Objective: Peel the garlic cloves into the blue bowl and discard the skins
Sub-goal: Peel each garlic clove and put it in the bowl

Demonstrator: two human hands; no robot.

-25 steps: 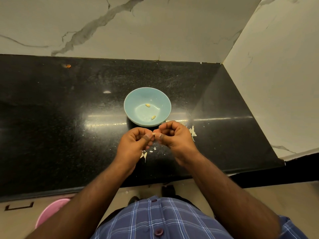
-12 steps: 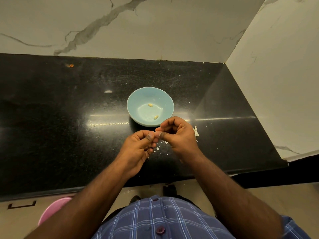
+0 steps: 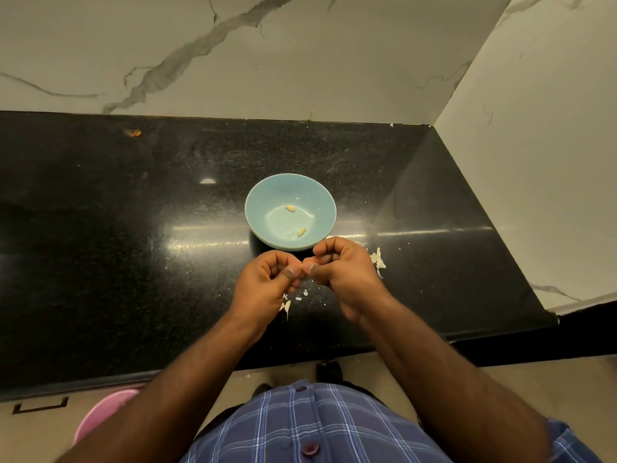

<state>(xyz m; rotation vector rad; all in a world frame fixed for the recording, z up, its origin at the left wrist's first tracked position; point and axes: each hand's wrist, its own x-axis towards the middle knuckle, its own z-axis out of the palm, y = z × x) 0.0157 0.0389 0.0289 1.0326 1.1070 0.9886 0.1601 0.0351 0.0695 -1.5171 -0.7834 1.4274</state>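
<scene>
A light blue bowl (image 3: 257, 195) stands on the black counter (image 3: 100, 228) with two peeled garlic cloves (image 3: 290, 208) in it. Just in front of the bowl my left hand (image 3: 263, 289) and my right hand (image 3: 344, 279) meet, fingers curled. Their thumbs and fingertips pinch a small garlic clove (image 3: 305, 265) between them, almost wholly hidden by the fingers. White garlic skins (image 3: 378, 260) lie on the counter right of my right hand, and more skin flakes (image 3: 286, 305) lie under my left hand.
Marble walls close the counter at the back and on the right. A pink bin (image 3: 100, 416) shows on the floor below the counter's front edge at the left. A small orange scrap (image 3: 135, 132) lies at the far left back.
Both hands stay together in front of the bowl, working the clove; they shifted slightly. The skin flakes under my left hand show again.
</scene>
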